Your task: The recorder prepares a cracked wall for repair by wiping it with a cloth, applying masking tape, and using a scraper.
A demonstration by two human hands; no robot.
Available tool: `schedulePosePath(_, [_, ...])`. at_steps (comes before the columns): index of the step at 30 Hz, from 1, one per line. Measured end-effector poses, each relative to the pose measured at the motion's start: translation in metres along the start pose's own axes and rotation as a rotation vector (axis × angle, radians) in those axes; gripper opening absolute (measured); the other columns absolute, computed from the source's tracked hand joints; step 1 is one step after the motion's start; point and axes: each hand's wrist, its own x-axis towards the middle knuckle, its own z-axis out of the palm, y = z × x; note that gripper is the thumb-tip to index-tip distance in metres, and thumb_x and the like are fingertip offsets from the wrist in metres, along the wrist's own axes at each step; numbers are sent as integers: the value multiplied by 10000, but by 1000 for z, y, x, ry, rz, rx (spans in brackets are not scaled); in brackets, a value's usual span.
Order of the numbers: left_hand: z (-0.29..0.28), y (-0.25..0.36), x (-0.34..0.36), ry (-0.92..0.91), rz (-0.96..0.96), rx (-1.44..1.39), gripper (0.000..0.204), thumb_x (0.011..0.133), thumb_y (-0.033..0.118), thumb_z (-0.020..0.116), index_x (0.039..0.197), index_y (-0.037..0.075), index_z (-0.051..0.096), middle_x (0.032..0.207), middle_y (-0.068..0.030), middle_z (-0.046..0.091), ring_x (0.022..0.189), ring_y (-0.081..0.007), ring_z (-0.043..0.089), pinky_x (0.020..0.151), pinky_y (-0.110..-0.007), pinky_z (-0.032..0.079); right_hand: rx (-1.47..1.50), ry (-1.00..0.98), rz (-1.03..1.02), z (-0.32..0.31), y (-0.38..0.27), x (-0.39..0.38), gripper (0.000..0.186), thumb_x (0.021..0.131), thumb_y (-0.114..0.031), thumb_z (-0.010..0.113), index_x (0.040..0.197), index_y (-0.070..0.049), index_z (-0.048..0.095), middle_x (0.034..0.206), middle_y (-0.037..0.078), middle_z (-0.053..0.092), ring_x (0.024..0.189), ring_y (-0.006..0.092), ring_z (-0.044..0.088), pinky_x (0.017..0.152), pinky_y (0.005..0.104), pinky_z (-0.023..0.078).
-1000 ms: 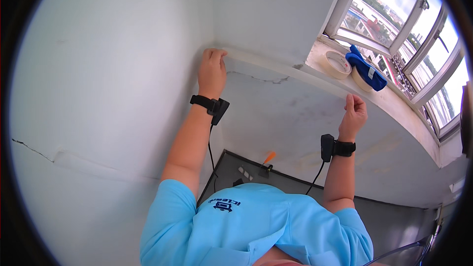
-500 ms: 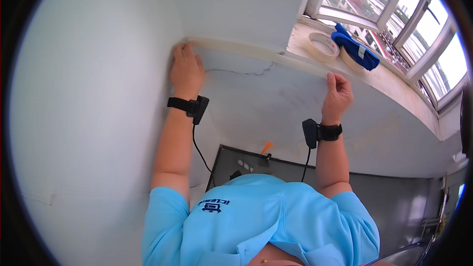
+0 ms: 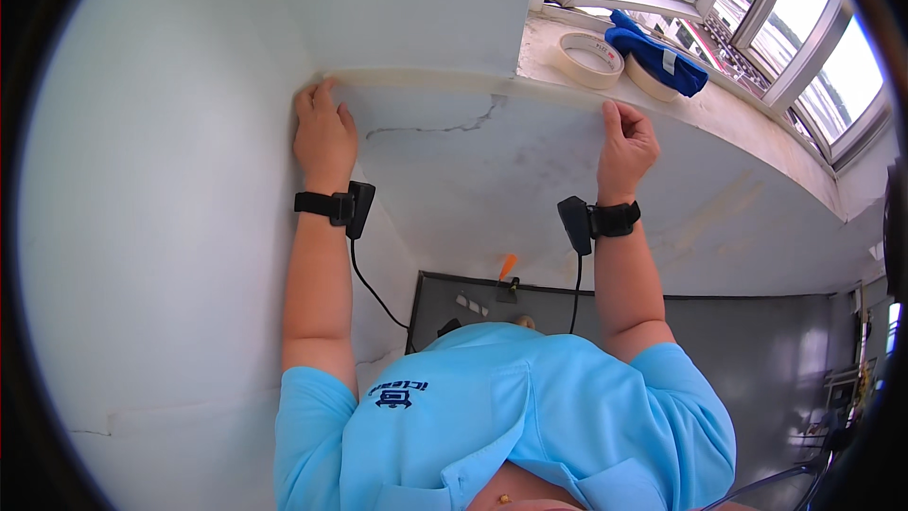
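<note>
Your two hands hold the ends of a pale strip of tape [image 3: 426, 81], which lies lengthwise from left to right across the top of the wall [image 3: 454, 185], its long axis following the windowsill's [image 3: 537, 49] front edge. Its left end points into the corner between the two walls, where your left hand [image 3: 326, 137] has its fingers up against it, thumb apart; whether they press or pinch, you cannot tell from here. Your right hand [image 3: 627, 147] pinches the other end between thumb and forefinger, the remaining fingers curled, just below the windowsill's front edge. The strip passes below the windowsill's near left corner. Near that corner, a tape roll [image 3: 577, 73] lies with its opening upward, close to the front edge; touching or just beside it, a second roll [image 3: 653, 83] is partly covered by a blue cloth [image 3: 657, 52]. Behind them stand the white window frames [image 3: 653, 2]. Below the strip, a dark crack [image 3: 430, 131] crosses the wall. Cables hang from your black wrist devices [image 3: 359, 210], and an orange object [image 3: 508, 267] shows low down beside the grey floor [image 3: 738, 331].
</note>
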Motion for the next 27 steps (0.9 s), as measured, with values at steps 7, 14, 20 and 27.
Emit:
schedulePosePath(7, [1,-1,1,18,42,1,311,782,68,485,1091,95,467,1069,-75,451,739,-188,545,664,-312,450,-18,27,21,0,0,2,110,721,-83,654,752,3,594,646,-17,555,559,30,478,529,156,395])
schedulePosePath(14, [-1,-5,3,8,-3,26,297,791,65,475,1086,91,474,1070,-70,452,750,-191,545,670,-311,450,-11,40,44,6,5,0,101,720,-85,655,749,-7,600,646,-16,559,559,33,482,529,161,399])
schedulePosePath(20, [-5,3,2,-7,18,-19,300,777,75,497,1076,85,467,1050,-94,451,784,-240,542,661,-331,453,-11,25,-8,1,1,1,94,730,-84,647,760,-8,600,668,-9,569,576,35,488,549,162,401])
schedulePosePath(27, [-3,0,0,30,43,3,304,775,95,507,1076,100,463,1038,-83,451,775,-235,547,623,-347,462,-47,44,-23,4,0,0,87,734,-77,643,757,-7,597,665,-15,561,579,30,482,544,154,391])
